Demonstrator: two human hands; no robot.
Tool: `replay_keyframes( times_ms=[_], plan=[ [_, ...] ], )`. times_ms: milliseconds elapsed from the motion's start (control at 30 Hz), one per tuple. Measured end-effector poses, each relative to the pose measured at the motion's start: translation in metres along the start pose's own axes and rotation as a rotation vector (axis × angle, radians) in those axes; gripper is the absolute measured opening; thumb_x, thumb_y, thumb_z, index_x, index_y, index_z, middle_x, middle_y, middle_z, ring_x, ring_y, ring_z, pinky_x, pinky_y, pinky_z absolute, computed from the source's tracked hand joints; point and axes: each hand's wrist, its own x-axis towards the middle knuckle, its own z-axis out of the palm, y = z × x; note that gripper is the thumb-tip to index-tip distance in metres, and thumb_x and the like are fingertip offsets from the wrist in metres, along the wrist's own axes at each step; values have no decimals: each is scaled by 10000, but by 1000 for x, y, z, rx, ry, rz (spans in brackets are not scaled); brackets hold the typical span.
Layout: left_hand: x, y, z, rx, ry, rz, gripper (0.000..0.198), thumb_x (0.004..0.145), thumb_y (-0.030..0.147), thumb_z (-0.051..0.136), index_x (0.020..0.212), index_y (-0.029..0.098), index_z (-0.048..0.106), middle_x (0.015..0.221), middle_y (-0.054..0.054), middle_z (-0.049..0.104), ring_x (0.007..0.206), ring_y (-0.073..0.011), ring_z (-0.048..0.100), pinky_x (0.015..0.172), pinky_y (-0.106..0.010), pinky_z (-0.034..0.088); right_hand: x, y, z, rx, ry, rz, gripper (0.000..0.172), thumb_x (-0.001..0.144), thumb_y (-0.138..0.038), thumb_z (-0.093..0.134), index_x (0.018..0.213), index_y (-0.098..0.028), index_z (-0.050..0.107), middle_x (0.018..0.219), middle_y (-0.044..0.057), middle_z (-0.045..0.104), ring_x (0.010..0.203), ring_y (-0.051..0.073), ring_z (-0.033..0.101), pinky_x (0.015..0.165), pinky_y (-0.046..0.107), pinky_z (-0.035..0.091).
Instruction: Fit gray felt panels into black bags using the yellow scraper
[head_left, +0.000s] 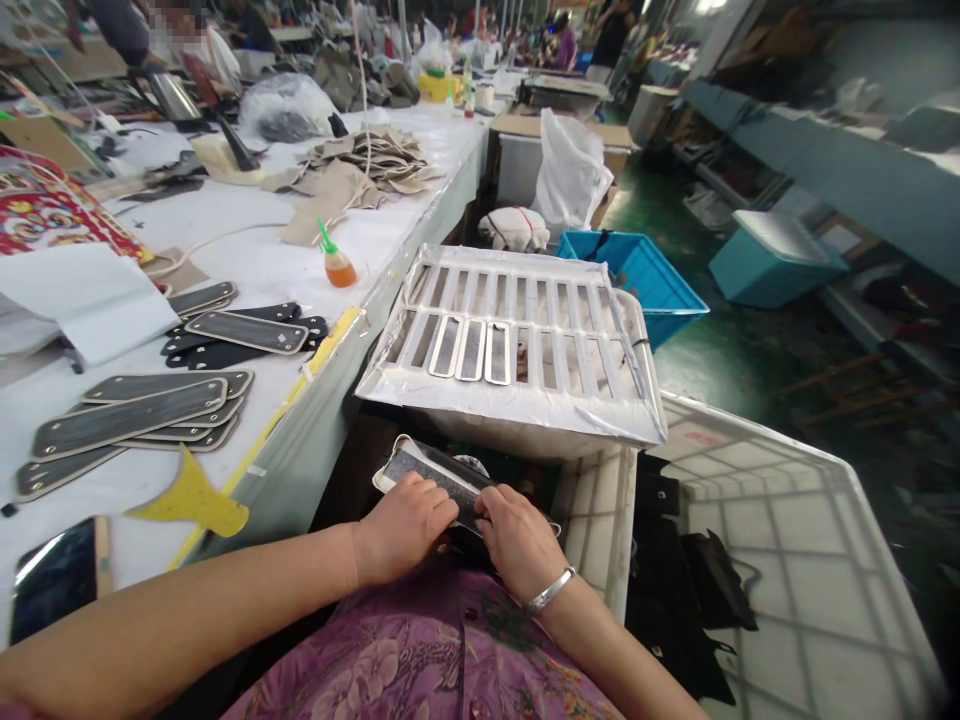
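Note:
Close to my body, both hands grip a dark grey strip (429, 462) with a pale edge, which slants down to the right. My left hand (409, 520) has its fingers closed over the strip's near edge. My right hand (517, 535), a silver bangle at its wrist, pinches the strip farther right; its fingertips partly cover what they hold. Just beyond lies a white slatted rack (495, 400) with three pale-edged grey strips (470, 350) side by side on it. Similar strips with metal eyelets (127, 415) are piled on the table to the left.
On the white table (247, 220) stand a small green-tipped bottle (339, 265), a yellow piece (191, 500) and a phone (56, 580). A white crate (787, 520) with black pieces (679, 590) is at my right. Behind the rack sits a blue bin (645, 275). Other people are in the background.

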Motion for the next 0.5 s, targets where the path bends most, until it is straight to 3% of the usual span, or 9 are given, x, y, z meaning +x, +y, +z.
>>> replay_keyframes(
  times_ms=[200,267,400,500],
  plan=[
    [3,-6,-5,-24,-65,354,46,771,155,541,738,176,518,733,-16,586,685,-163,492,645,-331,325,-1,2,1,61,-18,-9,101,759,-125,559,842,-181,550,843,20,570,771,145,535,680,238,363],
    [-1,-9,-6,-44,-45,410,71,777,131,514,724,177,508,727,-16,578,672,-151,477,660,-327,328,-2,2,3,78,-5,-8,99,758,-119,554,836,-179,551,829,19,567,758,140,531,677,235,367],
    [-6,-13,-5,-79,-2,392,122,818,119,465,725,183,511,739,-16,570,704,-146,476,689,-318,325,-1,5,3,137,23,-1,116,745,-101,543,830,-179,555,831,20,569,761,135,531,695,240,383],
    [-7,-12,-5,-104,-1,263,90,851,181,471,782,186,528,775,-16,574,747,-159,494,688,-310,324,1,17,-3,387,-5,-19,153,739,-96,522,862,-182,549,840,10,588,758,124,547,711,238,416]
  ],
)
